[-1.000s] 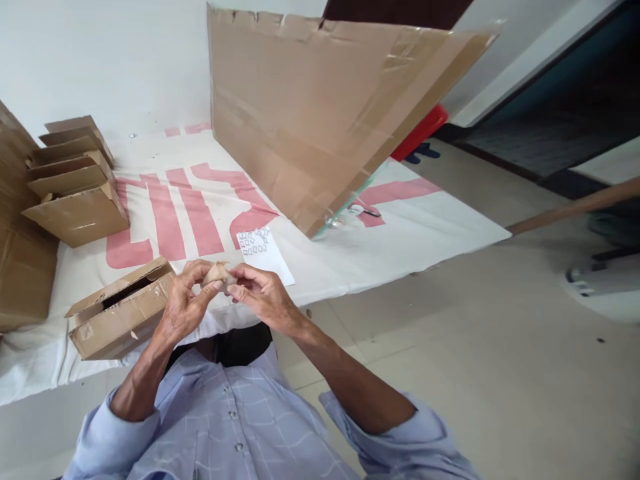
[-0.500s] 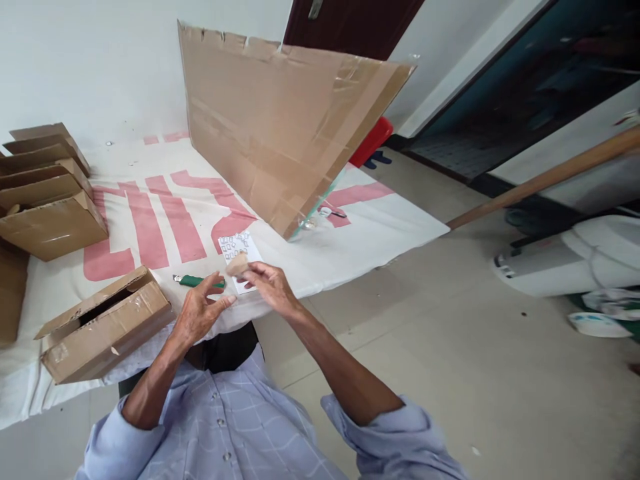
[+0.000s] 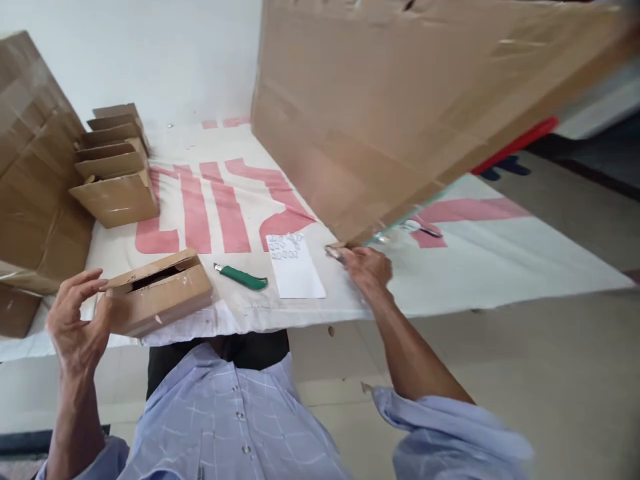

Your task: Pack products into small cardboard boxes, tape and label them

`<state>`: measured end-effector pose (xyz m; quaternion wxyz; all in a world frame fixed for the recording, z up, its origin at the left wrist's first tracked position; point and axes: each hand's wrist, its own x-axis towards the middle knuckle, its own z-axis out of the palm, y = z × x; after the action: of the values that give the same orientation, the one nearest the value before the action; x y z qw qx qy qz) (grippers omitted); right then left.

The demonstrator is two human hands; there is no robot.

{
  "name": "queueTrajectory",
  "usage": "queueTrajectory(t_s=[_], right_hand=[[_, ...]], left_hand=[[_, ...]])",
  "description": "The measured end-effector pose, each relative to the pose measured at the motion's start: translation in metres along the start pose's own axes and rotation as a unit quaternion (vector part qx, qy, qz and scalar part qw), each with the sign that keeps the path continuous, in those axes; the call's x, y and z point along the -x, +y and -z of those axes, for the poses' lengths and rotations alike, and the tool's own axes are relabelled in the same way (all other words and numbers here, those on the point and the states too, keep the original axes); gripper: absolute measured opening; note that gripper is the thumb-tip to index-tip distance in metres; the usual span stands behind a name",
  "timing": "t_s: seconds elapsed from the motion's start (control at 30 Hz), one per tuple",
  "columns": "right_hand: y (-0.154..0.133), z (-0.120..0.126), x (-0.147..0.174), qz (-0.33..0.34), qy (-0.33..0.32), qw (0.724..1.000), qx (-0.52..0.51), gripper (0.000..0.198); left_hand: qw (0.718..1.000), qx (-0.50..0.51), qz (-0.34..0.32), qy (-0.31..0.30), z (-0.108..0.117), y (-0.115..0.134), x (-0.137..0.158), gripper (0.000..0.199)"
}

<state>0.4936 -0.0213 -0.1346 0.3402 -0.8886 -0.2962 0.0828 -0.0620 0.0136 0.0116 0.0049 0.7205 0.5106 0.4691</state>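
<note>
My left hand (image 3: 83, 317) is at the left end of a small cardboard box (image 3: 165, 297), thumb on its front side and fingers at the top flap. A dark slot shows between the box's top flaps. My right hand (image 3: 371, 270) pinches a small brown scrap (image 3: 334, 251), partly shiny, just below the bottom corner of a large cardboard sheet (image 3: 380, 113); its exact kind I cannot make out. Between my hands lie a green utility knife (image 3: 244, 277), blade end to the left, and a white paper (image 3: 300, 277) with small squares drawn on it.
Folded cardboard boxes (image 3: 117, 170) stand in a row at the back left, beside a big taped carton (image 3: 35, 180). A small dark-handled item (image 3: 425, 229) lies right of the large sheet. Something red (image 3: 515, 147) shows behind it. The cloth-covered table's front edge runs before me.
My left hand has moved left, from beside the knife to the small box. My right hand has moved right, off the paper, with the brown scrap. The view has shifted left.
</note>
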Motion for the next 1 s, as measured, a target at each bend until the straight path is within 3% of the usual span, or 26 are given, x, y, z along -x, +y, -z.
queueTrajectory(t_s=[0.13,0.2,0.3,0.4,0.57,0.73,0.9,1.0], right_hand=[[0.001,0.014,0.01,-0.015,0.037,0.997,0.068,0.03],[-0.006,0.016,0.016,0.041,0.055,0.996,0.06,0.027],[-0.033,0.01,0.035,0.172,0.037,0.983,-0.046,0.021],[-0.078,0.0,0.07,0.299,-0.052,0.938,-0.168,0.027],[-0.149,-0.007,0.136,0.453,-0.189,0.845,-0.212,0.018],[-0.187,-0.008,0.17,0.575,-0.21,0.768,-0.188,0.016],[-0.203,-0.013,0.186,0.623,-0.24,0.73,-0.145,0.024],[-0.206,-0.021,0.19,0.628,-0.263,0.726,-0.101,0.038]], left_hand=[[0.988,0.089,0.109,-0.062,0.005,-0.046,0.014,0.02],[0.974,0.15,0.142,-0.094,0.002,-0.057,0.019,0.023],[0.951,0.216,0.175,-0.136,-0.004,-0.063,0.018,0.027],[0.936,0.249,0.187,-0.162,-0.007,-0.064,0.013,0.032],[0.913,0.318,0.203,-0.154,-0.006,-0.069,0.013,0.04],[0.888,0.37,0.235,-0.136,-0.008,-0.073,0.022,0.043],[0.899,0.364,0.238,-0.055,-0.02,-0.068,0.025,0.044],[0.905,0.345,0.242,-0.067,-0.021,-0.065,0.027,0.044]])
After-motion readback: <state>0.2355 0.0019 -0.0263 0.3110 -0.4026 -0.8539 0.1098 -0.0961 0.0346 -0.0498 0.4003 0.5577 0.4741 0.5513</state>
